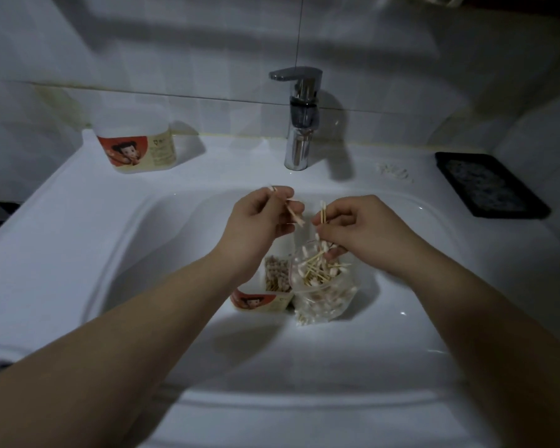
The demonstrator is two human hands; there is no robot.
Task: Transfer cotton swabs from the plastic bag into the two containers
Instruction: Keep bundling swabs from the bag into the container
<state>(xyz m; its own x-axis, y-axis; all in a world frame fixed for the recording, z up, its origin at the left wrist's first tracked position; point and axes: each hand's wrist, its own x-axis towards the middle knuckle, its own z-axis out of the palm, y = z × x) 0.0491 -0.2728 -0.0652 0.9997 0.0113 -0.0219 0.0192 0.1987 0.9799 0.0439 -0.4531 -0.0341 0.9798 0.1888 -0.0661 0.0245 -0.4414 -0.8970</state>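
The wrist of the left hand point(259, 221) covers the left side of the near container point(262, 300), so only a part of its opening shows. The lower fingers of the right hand point(359, 227) hide the top edge of the plastic bag point(324, 295). How many swabs point(322, 213) each hand pinches, I cannot count. The print on the far container point(139, 147) is too small to read. What lies in the black tray point(488, 184), and what the pale crumbs point(395, 172) near it are, I cannot tell. Both forearms are cut off by the edges of the view.
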